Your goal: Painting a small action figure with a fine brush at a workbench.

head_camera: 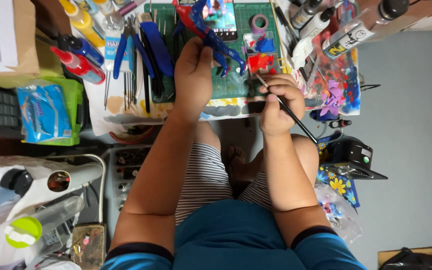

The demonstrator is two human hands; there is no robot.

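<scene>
The left hand (192, 75) is closed around a red and blue action figure (207, 31), held over the green cutting mat (236, 75) on the table (126, 107). The figure's long axis runs diagonally, its red upper part toward the far left and its blue legs pointing to the near right. The right hand (278, 102) pinches a thin black paintbrush (288, 111) between closed fingers (276, 86); the brush slants from its tip at the far left, near the paint palette (261, 55) with red and blue paint, to its handle end at the near right. A blue plastic packet (43, 112) lies on a green box (76, 107) at the left. A clear bottle with a yellow label (348, 37) lies at the far right.
</scene>
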